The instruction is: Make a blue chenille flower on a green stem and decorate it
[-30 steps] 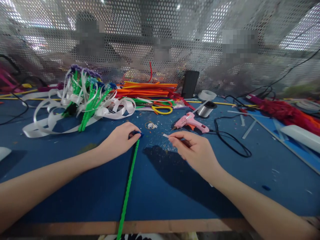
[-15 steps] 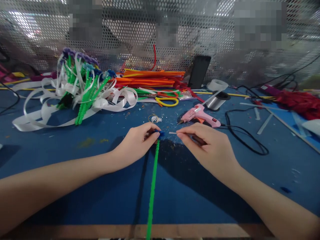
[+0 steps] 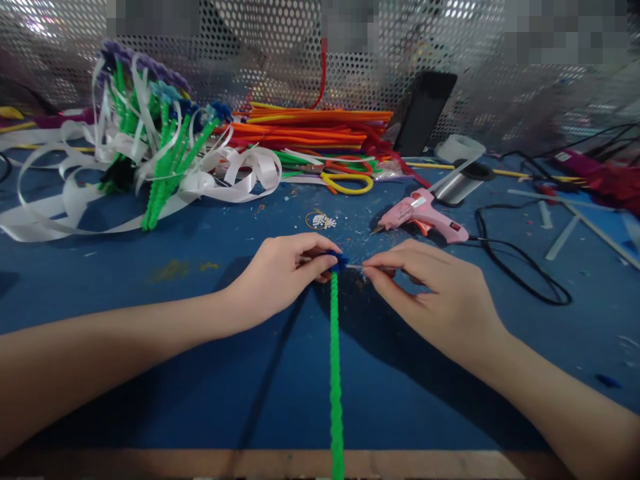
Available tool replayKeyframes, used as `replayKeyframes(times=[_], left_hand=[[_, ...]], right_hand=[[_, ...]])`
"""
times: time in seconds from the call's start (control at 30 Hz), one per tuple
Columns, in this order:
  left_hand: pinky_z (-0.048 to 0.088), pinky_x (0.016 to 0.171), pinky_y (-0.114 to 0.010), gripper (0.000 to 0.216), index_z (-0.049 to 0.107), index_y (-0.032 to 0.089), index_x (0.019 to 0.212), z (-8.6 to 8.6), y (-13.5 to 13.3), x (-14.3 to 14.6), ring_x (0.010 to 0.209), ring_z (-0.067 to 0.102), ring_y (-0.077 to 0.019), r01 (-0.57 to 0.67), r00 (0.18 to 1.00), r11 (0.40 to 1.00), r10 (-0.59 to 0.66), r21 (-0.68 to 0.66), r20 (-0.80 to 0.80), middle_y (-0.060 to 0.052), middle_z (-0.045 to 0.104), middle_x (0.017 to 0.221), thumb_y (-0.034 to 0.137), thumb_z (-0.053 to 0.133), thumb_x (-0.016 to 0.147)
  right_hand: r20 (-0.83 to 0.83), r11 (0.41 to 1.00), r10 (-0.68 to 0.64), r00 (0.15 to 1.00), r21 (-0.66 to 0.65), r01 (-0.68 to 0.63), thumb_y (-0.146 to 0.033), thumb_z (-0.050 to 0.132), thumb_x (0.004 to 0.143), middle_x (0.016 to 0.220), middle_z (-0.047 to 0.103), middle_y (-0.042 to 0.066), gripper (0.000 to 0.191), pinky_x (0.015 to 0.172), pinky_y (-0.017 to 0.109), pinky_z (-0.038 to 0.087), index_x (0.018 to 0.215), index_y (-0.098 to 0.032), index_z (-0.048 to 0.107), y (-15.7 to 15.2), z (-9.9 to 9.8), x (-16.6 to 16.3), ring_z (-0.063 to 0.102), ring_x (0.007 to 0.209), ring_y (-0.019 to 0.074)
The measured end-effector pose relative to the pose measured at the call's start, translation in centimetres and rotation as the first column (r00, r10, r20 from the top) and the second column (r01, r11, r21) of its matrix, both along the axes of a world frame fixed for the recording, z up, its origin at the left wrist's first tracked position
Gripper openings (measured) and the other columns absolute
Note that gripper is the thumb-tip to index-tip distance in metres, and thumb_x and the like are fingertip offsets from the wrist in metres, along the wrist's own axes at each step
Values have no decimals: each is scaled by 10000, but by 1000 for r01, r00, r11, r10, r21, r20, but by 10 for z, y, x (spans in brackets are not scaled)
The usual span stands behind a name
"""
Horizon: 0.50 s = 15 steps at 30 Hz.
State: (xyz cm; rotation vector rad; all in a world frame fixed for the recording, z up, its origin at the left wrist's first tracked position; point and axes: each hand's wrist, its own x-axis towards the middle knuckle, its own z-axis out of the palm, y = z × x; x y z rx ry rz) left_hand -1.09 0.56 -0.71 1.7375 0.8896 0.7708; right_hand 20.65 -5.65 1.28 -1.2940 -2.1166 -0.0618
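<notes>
My left hand [image 3: 295,273] pinches a dark blue fuzzy flower [image 3: 341,261] between thumb and fingertips. From the flower a twisted green pipe-cleaner stem [image 3: 335,373] runs down toward me, past the table's front edge. My right hand [image 3: 425,280] is closed in a pinch on a thin pale strip [image 3: 355,267], whose tip points left and reaches the flower's right side; whether they touch I cannot tell. Just beyond the hands lie small white beads [image 3: 323,221] beside a thin gold ring. A pink glue gun [image 3: 423,215] rests on its side behind my right hand.
Back left stands a bunch of green-stemmed pipe-cleaner flowers [image 3: 170,147] among looped white ribbon [image 3: 60,220]. Orange pipe cleaners [image 3: 320,127], yellow-handled scissors [image 3: 350,183], a black phone [image 3: 427,110] and a spool [image 3: 463,183] line the back. The glue gun's black cord [image 3: 525,283] curls at right.
The camera view has shifted, so most things sit further right or higher. The pale strip in my right hand has come closer to the blue flower, and the stem hangs straighter.
</notes>
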Motion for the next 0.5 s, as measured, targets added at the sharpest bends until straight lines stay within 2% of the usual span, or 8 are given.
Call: replayKeyframes(times=[0.17, 0.3, 0.5], left_hand=[[597, 716, -225, 175, 706, 183, 1067, -2, -1, 0, 742, 732, -128, 12, 1000, 1000, -12, -19, -24, -9, 744, 868, 215, 632, 912], [603, 685, -214, 161, 692, 174, 1052, -4, -2, 1, 763, 736, -128, 2, 1000, 1000, -2, -1, -16, -18, 738, 892, 212, 639, 905], [559, 685, -210, 130, 733, 189, 982, -2, -2, -1, 717, 707, -109, 8, 998, 993, -1, 114, -61, 11, 750, 830, 277, 660, 919]], right_hand=[[8, 1000, -3, 1000, 16, 3, -190, 631, 924, 785, 713, 26, 84, 657, 281, 506, 890, -209, 705, 0, 0, -1, 681, 712, 161], [10, 1000, -15, 1000, 3, 15, -185, 628, 923, 788, 696, 25, 72, 636, 273, 495, 900, -201, 695, -1, 1, -1, 665, 685, 150], [64, 1000, -27, 998, -3, 28, -196, 625, 933, 812, 674, 28, 57, 651, 277, 479, 915, -199, 679, -1, -1, 0, 656, 739, 155]])
